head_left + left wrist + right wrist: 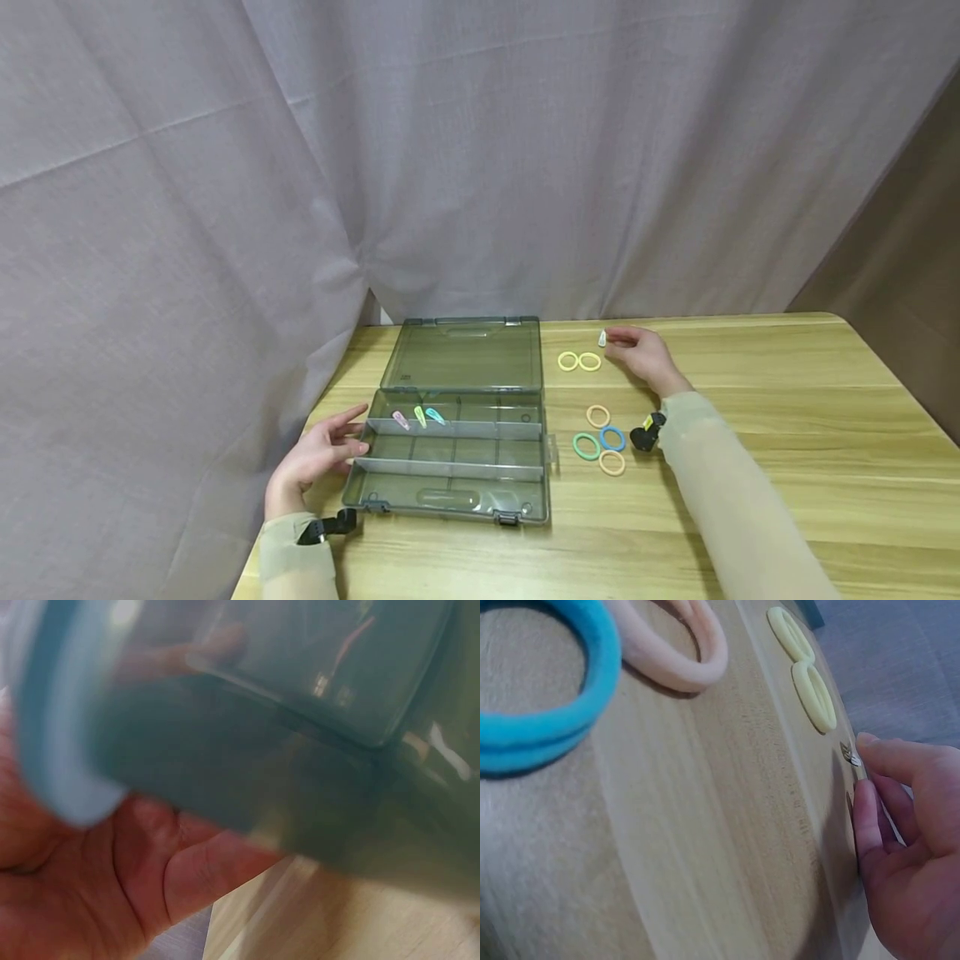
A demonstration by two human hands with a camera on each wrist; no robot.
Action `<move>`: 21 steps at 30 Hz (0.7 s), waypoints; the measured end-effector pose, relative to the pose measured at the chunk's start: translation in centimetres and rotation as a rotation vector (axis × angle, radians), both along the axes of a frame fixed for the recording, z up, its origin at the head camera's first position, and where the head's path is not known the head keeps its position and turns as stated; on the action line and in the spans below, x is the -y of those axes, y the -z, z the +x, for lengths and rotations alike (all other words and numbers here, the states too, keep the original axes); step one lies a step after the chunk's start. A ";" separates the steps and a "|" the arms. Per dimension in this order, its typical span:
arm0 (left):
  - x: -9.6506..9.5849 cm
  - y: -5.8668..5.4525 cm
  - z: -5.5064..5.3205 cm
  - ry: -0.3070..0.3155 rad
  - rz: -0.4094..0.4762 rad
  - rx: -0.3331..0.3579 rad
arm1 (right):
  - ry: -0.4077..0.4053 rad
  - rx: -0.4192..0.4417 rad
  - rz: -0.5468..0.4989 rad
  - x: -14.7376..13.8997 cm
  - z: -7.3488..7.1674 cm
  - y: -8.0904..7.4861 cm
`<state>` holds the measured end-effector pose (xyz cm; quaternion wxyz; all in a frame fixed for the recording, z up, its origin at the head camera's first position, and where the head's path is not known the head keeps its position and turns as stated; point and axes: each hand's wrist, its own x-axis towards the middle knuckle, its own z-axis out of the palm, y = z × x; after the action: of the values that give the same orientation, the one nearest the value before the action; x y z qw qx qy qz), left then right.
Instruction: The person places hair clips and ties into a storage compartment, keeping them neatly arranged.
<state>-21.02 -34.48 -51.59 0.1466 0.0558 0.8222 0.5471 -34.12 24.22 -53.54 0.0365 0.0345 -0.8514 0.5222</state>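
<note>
At the back right of the table, my right hand (641, 354) pinches a small white snap hair clip (602, 338) at its fingertips. The right wrist view shows the clip (850, 754) at the tip of the thumb, close over the wood. My left hand (318, 454) rests against the left side of a translucent grey-green compartment box (450, 500), fingers extended and thumb at the rim. In the left wrist view, the box wall (225, 765) hides part of that hand. The box's back row holds a pink clip (401, 420), a yellow-green clip (420, 416) and a blue clip (435, 415).
Two yellow hair ties (567, 361) lie just left of my right hand. Nearer me are a blue hair tie (622, 434), a green one (576, 451) and two peach ones (598, 407). The box's lid (461, 358) lies folded back towards the grey curtain (487, 167).
</note>
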 end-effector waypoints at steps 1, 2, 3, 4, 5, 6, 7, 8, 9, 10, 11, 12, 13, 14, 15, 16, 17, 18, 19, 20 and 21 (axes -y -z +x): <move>0.0 0.0 0.0 -0.002 0.000 0.002 | -0.005 -0.002 0.003 0.0 0.0 0.1; -0.1 0.0 0.1 -0.003 0.000 0.003 | -0.009 -0.004 0.004 0.0 -0.1 0.2; -0.1 0.0 0.1 -0.003 0.001 0.005 | -0.014 -0.007 0.008 0.0 -0.1 0.2; -0.1 0.0 0.1 -0.004 0.001 0.007 | -0.018 -0.011 0.013 0.0 -0.1 0.3; -0.2 0.0 0.2 -0.005 0.003 0.008 | -0.019 -0.013 0.015 0.0 -0.2 0.4; -0.2 0.0 0.2 -0.008 0.005 0.009 | -0.018 -0.018 0.022 0.0 -0.3 0.5; -0.1 0.0 0.2 -0.009 0.005 0.010 | -0.017 -0.022 0.030 0.0 -0.3 0.6; -0.1 -0.1 0.2 -0.011 0.005 0.011 | -0.018 -0.023 0.035 0.0 -0.4 0.6; -0.1 -0.1 0.2 -0.011 0.003 0.012 | -0.021 -0.025 0.044 0.0 -0.4 0.6; -0.1 -0.1 0.2 -0.012 0.003 0.012 | -0.022 -0.024 0.044 0.0 -0.5 0.6; -0.1 -0.1 0.2 -0.014 0.001 0.012 | -0.025 -0.021 0.042 0.1 -0.6 0.6; -0.1 -0.1 0.2 -0.014 0.000 0.013 | -0.032 -0.019 0.042 0.2 -0.7 0.6; 0.0 -0.1 0.2 -0.014 -0.001 0.014 | -0.043 -0.017 0.041 0.2 -0.7 0.7; 0.0 -0.1 0.2 -0.015 -0.001 0.015 | -0.056 -0.016 0.044 0.3 -0.8 0.7; 0.0 -0.1 0.3 -0.014 0.001 0.016 | -0.068 -0.014 0.047 0.4 -0.9 0.7; 0.0 -0.1 0.3 -0.015 0.002 0.018 | -0.076 -0.009 0.041 0.4 -1.0 0.8; 0.0 -0.1 0.4 -0.012 0.003 0.018 | -0.085 -0.004 0.045 0.5 -1.0 0.8; -0.1 -0.1 0.4 -0.012 0.005 0.017 | -0.093 -0.003 0.055 0.5 -1.1 0.8; -0.1 0.0 0.4 -0.012 0.007 0.015 | -0.097 -0.001 0.065 0.5 -1.1 0.8; -0.1 0.0 0.5 -0.011 0.010 0.013 | -0.098 0.000 0.073 0.5 -1.1 0.7; -0.1 0.0 0.5 -0.009 0.012 0.011 | -0.095 0.000 0.084 0.5 -1.1 0.6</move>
<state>-20.53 -34.39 -51.64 0.1482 0.0499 0.8183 0.5531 -35.21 23.68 -54.18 0.0104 0.0763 -0.8700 0.4869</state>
